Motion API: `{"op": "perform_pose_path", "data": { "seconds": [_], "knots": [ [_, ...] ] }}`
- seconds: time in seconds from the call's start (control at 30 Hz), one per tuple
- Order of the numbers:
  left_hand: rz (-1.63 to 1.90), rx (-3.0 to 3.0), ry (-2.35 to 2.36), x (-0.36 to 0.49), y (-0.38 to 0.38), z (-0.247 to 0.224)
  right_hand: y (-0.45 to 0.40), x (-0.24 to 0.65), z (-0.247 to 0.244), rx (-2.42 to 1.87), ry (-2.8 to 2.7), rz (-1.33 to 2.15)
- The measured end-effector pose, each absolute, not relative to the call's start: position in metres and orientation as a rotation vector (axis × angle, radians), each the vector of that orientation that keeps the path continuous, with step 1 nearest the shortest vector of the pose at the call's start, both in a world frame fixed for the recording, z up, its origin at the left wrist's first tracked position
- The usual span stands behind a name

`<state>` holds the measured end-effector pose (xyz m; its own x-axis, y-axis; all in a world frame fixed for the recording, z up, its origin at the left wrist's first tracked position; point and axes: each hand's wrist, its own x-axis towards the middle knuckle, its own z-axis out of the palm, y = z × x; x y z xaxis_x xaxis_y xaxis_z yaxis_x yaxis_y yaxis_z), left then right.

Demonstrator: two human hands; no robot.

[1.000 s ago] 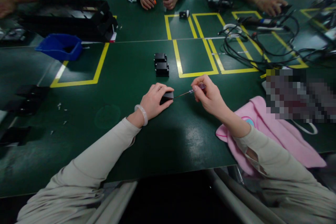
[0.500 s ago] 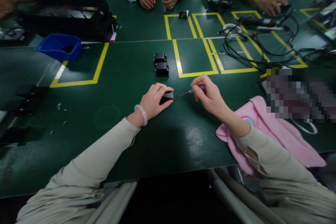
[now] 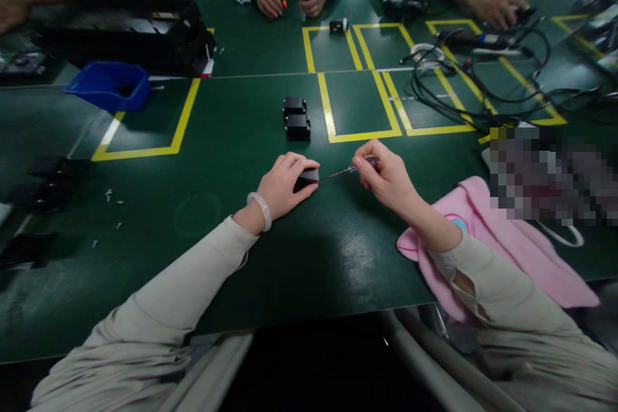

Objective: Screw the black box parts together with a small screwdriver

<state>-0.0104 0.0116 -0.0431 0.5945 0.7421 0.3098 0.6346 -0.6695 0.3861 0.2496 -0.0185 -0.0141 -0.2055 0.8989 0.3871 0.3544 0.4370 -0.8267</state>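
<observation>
My left hand (image 3: 288,183) is closed around a small black box (image 3: 308,176) on the green table, its fingers covering much of it. In my right hand (image 3: 383,174) is a screwdriver (image 3: 344,172), gripped by its translucent handle. Its thin shaft points left, and the tip meets the right side of the box; the exact contact spot is too small to make out. Just beyond my hands stand two similar black boxes (image 3: 298,127), one behind the other, with small screws showing at their sides.
Small screws (image 3: 119,226) lie scattered at left, near black parts (image 3: 51,183). A blue bin (image 3: 113,87) and stacked black trays (image 3: 130,38) stand farther back. Cables (image 3: 458,93) tangle at right, above a pink cloth (image 3: 502,244). Co-workers' hands (image 3: 313,0) are across the table.
My right hand has shifted very slightly with its fingers turned a little on the screwdriver handle. The left hand and the box have stayed in place.
</observation>
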Motion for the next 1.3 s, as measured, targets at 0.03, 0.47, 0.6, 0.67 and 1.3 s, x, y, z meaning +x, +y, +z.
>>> {"op": "perform_pose_path", "data": {
  "seconds": [0.03, 0.47, 0.6, 0.67, 1.3],
  "knots": [
    [0.666, 2.589, 1.135, -0.0104, 0.0115, -0.0430, -0.0185, 0.2495, -0.0143, -1.076, -1.760, 0.743],
    [0.650, 2.587, 1.135, -0.0110, 0.0117, -0.0422, -0.0175, 0.2493, -0.0177, -1.045, -1.740, 0.752],
    [0.656, 2.585, 1.129, -0.0108, 0.0117, -0.0425, -0.0172, 0.2498, -0.0179, -1.044, -1.743, 0.752],
    [0.656, 2.584, 1.133, -0.0108, 0.0118, -0.0429, -0.0174, 0.2498, -0.0173, -1.052, -1.747, 0.752],
    [0.683, 2.597, 1.115, -0.0107, 0.0115, -0.0435, -0.0186, 0.2490, -0.0152, -1.053, -1.762, 0.750]
  ]
}}
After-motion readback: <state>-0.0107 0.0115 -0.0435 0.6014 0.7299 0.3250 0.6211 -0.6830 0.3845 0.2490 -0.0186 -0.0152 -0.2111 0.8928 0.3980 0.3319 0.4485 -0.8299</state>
